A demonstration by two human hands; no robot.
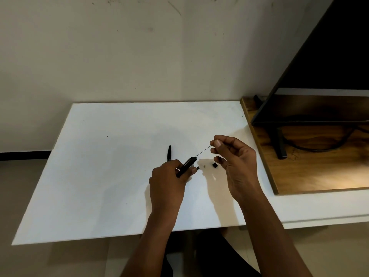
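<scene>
The left hand (167, 176) grips a black pen barrel (186, 166), fingers curled around it, a little above the white table (99, 176). The right hand (235, 162) pinches a thin refill (203, 151) between thumb and forefinger; its other end meets the barrel's tip. Both hands are near the middle of the table, far from its front edge. Another black pen part (169, 152) lies just beside the left hand, and a small black piece (214, 165) lies between the hands. The table's left half is free. A wooden board (299, 176) borders the right side.
</scene>
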